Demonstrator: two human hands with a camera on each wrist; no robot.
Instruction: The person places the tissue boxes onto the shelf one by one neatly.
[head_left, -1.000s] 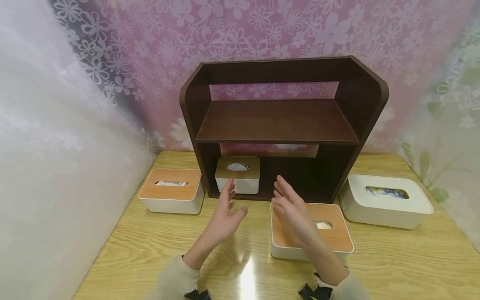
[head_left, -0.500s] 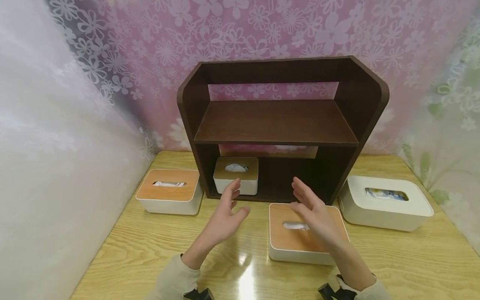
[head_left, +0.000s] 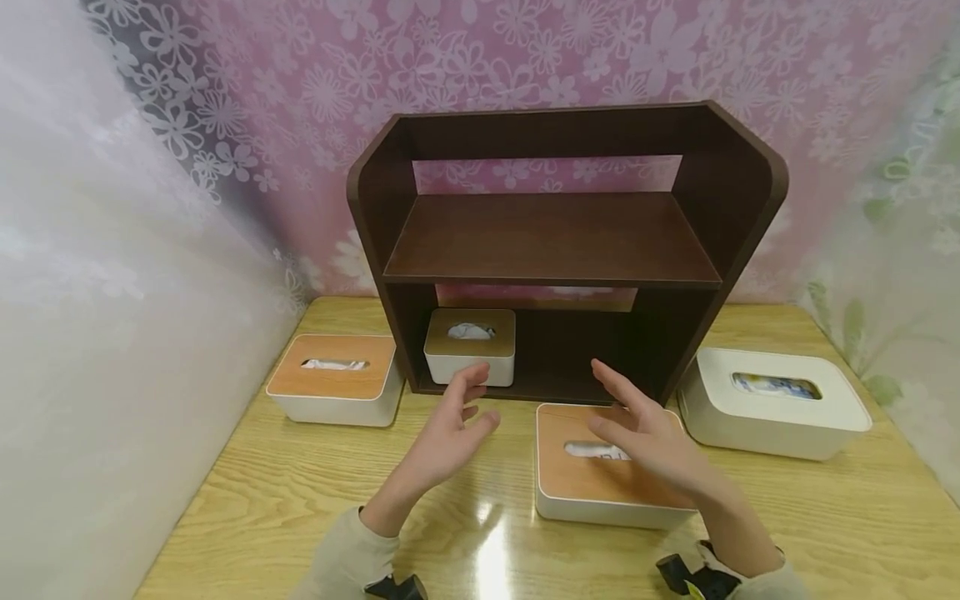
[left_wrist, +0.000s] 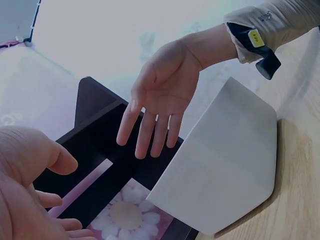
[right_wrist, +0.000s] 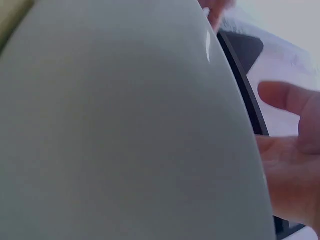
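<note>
Room right of small box [head_left: 470, 347] on lower shelf [head_left: 566, 354]; front orange-topped box [head_left: 588, 477] obstructs low approach.

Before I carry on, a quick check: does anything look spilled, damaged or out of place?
Nothing stands out. The small box sits upright in the brown shelf; the left box, front box and white box sit flat on the table. The bright patch looks like glare, not a spill.

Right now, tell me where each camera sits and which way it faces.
Head: worn on the head, facing forward and down at the dark shelf, nearest tissue box, left hand and right hand.
Left wrist: on that wrist, looking past the left hand's fingers at the right hand and a white box side.
Right wrist: on that wrist, facing a blurred pale surface; the right hand shows at the right edge.
Shared: head and left wrist both show both hands.
</note>
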